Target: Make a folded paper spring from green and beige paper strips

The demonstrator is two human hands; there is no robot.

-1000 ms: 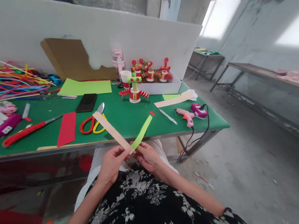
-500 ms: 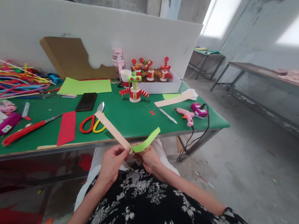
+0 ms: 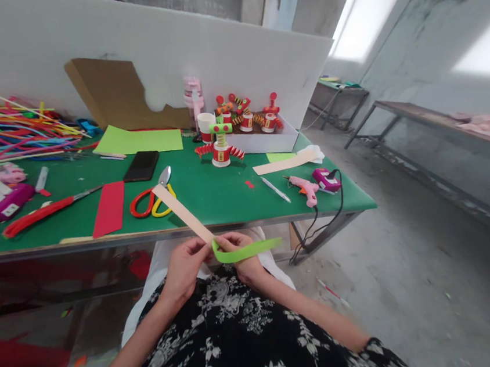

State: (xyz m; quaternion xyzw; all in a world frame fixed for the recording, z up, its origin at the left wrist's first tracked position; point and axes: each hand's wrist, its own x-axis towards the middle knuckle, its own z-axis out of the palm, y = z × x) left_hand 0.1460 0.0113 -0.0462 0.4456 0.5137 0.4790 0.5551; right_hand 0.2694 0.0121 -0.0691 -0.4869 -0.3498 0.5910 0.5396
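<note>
Over my lap, just below the table's front edge, my left hand (image 3: pixel 186 266) pinches the near end of a pale peach paper strip (image 3: pixel 182 212). That strip slants up to the left, its far end over the scissors (image 3: pixel 159 198). My right hand (image 3: pixel 245 258) is closed on a green paper strip (image 3: pixel 247 251) where it meets the peach one. From there the green strip bends and runs out to the right across my right hand. My fingertips are close together at the joint and hide how the strips overlap.
On the green table (image 3: pixel 202 191) stands a paper-cup figure (image 3: pixel 220 151), before a white box (image 3: pixel 279 140) of similar figures. A pink glue gun (image 3: pixel 306 190), pen (image 3: pixel 275 190) and peach strip (image 3: pixel 282 163) lie right; a phone (image 3: pixel 141 166), red paper (image 3: pixel 110 209) and pipe cleaners (image 3: pixel 12 135) left.
The green strip's free end has swung down and right, and its bend now sits in front of my right fingers. The peach strip has shifted slightly; both hands stay close together.
</note>
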